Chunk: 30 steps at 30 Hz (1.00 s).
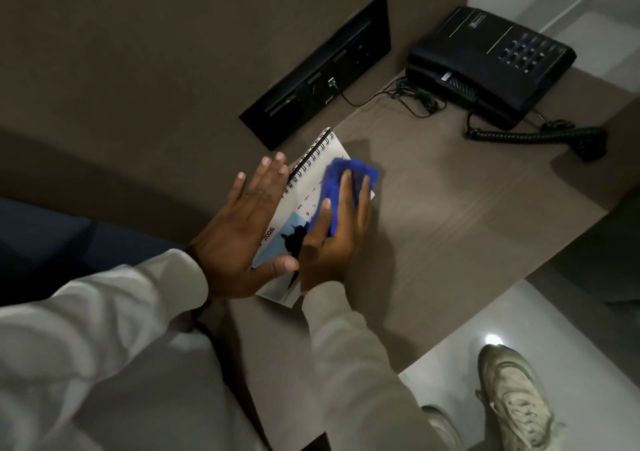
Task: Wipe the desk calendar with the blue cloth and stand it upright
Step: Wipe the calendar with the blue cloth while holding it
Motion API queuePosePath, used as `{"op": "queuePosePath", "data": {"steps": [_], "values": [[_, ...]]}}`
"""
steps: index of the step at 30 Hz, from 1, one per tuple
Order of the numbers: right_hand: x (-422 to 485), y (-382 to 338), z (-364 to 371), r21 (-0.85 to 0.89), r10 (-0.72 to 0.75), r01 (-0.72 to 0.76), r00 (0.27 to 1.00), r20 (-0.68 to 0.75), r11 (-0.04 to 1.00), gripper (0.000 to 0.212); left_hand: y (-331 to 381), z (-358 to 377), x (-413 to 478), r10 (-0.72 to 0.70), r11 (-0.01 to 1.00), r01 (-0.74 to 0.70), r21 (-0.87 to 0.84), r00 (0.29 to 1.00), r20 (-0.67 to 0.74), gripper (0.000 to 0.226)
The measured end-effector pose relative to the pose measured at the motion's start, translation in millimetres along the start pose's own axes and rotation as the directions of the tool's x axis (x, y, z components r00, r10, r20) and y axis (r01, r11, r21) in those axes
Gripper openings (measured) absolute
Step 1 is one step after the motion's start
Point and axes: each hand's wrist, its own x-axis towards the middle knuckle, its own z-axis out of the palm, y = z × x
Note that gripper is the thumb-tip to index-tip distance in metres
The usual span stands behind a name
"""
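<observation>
The fingers [346, 187] of the right hand [334, 239] lie spread and flat on top of the blue cloth [349, 177], pressing it down rather than curling around it; the thumb side rests along the cloth's near edge. The left hand [242, 229] is open too, fingers straight and close together, palm down on the left side of the desk calendar [311, 177], with its thumb reaching across toward the right hand until the two nearly touch.

The cloth sits on the calendar's upper right part, over the date grid. The calendar itself lies flat on the brown desk [450, 229], spiral binding [310, 160] at the far end, a printed picture with a pale blue background (and the year 2026 beside it) showing between the two hands. Both arms wear light long sleeves [349, 340].

Farther back on the desk stands a black telephone [491, 59], its coiled cord [526, 135] trailing to the right. A black socket panel [318, 76] is set in the wall just behind the calendar. A pale shoe [512, 395] stands on the glossy floor at lower right.
</observation>
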Motion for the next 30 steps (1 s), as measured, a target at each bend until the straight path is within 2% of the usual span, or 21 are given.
{"op": "queuePosePath", "data": {"steps": [2,5,8,11,13,15,18,21,25,30], "values": [[-20,10,-4,-0.063,0.071,-0.069,0.997,0.032,0.996,0.049,0,0,0,0.008,1.0,-0.008,0.003,1.0,0.004,0.107],[-52,13,-5,-0.078,-0.022,0.03,0.994,0.105,0.996,0.055,-3,0,0,0.013,1.0,-0.013,-0.011,1.0,0.004,0.104],[-41,4,-1,-0.027,-0.097,0.101,0.986,0.133,0.994,0.048,-6,3,0,0.027,1.0,-0.027,-0.002,1.0,-0.002,0.104],[-11,-2,1,0.046,-0.112,0.11,0.992,0.055,0.993,0.044,-8,5,0,0.029,1.0,-0.029,-0.011,1.0,-0.003,0.104],[5,-3,2,0.027,-0.067,0.068,0.997,-0.043,0.997,0.044,-9,5,0,0.025,1.0,-0.025,-0.005,1.0,-0.017,0.105],[8,1,0,0.017,0.012,-0.011,0.998,-0.061,1.0,0.042,-8,6,-1,0.023,1.0,-0.023,0.005,0.999,-0.028,0.105],[-26,5,-8,-0.05,0.1,-0.097,0.994,0.05,0.994,0.041,-9,7,-1,0.02,1.0,-0.02,0.014,0.999,-0.032,0.103],[-69,8,-21,-0.14,0.06,-0.035,0.982,0.181,0.99,0.053,-11,9,-1,0.021,0.999,-0.019,0.043,0.999,-0.044,0.102],[-80,-2,-56,-0.165,0.159,-0.096,0.89,0.428,0.982,0.051,-10,9,-2,0.001,0.995,0.005,0.103,0.998,-0.055,0.102],[-18,-23,-140,-0.343,0.101,0.151,0.782,0.615,0.927,0.043,-2,-2,-4,-0.078,0.989,0.081,0.122,0.996,-0.032,0.096]]}}
